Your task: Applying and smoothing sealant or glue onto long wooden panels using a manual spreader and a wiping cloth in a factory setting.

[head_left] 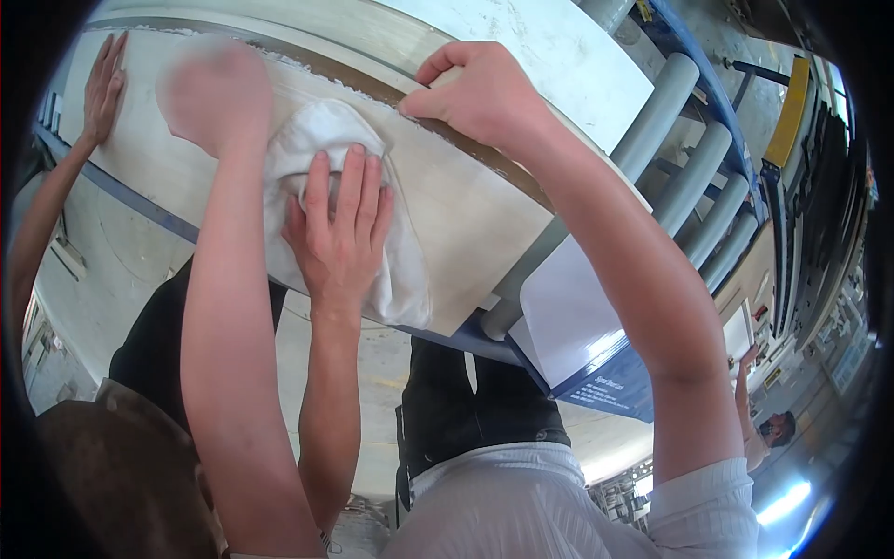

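A long pale panel [475, 233] lies across the view, with a brown strip [372, 88] along its far edge and ragged white residue beside the strip. My right hand [484, 98] is at that strip, thumb and fingers pinched around something small and cream-coloured, mostly hidden. Smeared by blur, my left hand [216, 98] is over the panel farther left; its fingers cannot be made out. Between my arms, a co-worker's hand [343, 219] lies spread on a crumpled white cloth [405, 270] on the panel. Another hand [102, 88] rests flat at the panel's far left end.
Grey rollers [663, 112] in a blue frame [722, 70] extend to the right. A white sheet [573, 312] and a blue printed package [610, 382] sit near the panel's right end. A co-worker's head [121, 466] is close at lower left; another person [768, 433] is farther right.
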Available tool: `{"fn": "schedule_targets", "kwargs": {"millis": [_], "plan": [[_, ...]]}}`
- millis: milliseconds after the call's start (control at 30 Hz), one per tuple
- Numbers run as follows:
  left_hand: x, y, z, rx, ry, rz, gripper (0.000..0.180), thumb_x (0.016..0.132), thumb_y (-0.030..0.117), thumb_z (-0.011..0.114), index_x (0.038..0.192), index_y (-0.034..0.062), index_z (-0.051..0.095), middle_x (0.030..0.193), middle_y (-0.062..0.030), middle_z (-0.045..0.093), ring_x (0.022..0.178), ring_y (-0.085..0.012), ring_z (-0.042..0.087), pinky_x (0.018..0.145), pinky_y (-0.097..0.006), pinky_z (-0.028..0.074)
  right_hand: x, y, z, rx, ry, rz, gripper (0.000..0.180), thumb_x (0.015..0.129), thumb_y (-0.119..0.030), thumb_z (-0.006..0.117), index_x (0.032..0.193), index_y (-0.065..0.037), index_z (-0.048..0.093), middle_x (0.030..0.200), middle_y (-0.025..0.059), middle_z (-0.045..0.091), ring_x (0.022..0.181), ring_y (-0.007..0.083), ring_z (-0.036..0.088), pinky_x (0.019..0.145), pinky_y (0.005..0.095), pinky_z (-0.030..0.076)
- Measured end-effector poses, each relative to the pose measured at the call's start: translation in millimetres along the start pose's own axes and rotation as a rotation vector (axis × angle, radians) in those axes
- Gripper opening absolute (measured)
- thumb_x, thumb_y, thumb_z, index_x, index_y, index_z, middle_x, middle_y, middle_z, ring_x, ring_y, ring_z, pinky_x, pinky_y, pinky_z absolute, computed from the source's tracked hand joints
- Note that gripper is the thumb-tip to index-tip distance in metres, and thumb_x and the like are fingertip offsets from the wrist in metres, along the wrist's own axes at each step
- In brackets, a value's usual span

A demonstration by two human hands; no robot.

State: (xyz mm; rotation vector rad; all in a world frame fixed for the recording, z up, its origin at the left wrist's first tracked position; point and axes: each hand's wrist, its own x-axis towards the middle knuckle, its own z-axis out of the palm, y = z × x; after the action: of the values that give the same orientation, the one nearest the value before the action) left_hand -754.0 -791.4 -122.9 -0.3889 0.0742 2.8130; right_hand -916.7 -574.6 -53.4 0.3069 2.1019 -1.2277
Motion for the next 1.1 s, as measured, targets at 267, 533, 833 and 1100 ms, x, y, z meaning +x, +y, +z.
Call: {"fn": "schedule_targets", "kwargs": {"millis": [267,533,833,1100], "plan": [[-4,-2,6,-0.020,0.014,-0.008,0.058,0.104,0.057,0.037,0.155,0.0294,0.043,0.168,-0.0040,0.034,0.155,-0.0240,0.029,0.126,-0.041,0.019,-9,14,-5,0.000,-0.013,0.003,0.044,0.071,-0.031,0.088,0.100,-0.002,0.073,0.082,0.0093,0.070,0.076,0.0159,0.065,0.075,0.0320,0.054],[-3,-4,14,0.168,0.133,0.030,0.053,0.107,0.050,0.034,0.153,0.0252,0.046,0.167,-0.0036,0.035,0.154,-0.0239,0.031,0.124,-0.041,0.025,-4,25,-3,-0.065,0.025,-0.050,0.044,0.070,-0.031,0.089,0.100,-0.002,0.073,0.082,0.0091,0.070,0.075,0.0162,0.065,0.073,0.0330,0.054],[-3,-3,16,0.181,0.060,0.003,0.054,0.107,0.051,0.035,0.153,0.0249,0.045,0.168,-0.0017,0.034,0.154,-0.0200,0.031,0.125,-0.040,0.022,-8,23,-4,0.016,-0.012,0.036,0.044,0.071,-0.027,0.089,0.104,-0.003,0.072,0.084,0.0092,0.071,0.076,0.0165,0.066,0.073,0.0323,0.054],[-3,7,8,0.271,0.094,0.017,0.057,0.105,0.058,0.036,0.155,0.0317,0.042,0.169,-0.0006,0.032,0.155,-0.0184,0.029,0.126,-0.039,0.017,0,6,3,-0.014,0.003,0.037,0.045,0.071,-0.030,0.091,0.101,-0.003,0.072,0.084,0.0097,0.071,0.079,0.0170,0.066,0.075,0.0331,0.054]]}}
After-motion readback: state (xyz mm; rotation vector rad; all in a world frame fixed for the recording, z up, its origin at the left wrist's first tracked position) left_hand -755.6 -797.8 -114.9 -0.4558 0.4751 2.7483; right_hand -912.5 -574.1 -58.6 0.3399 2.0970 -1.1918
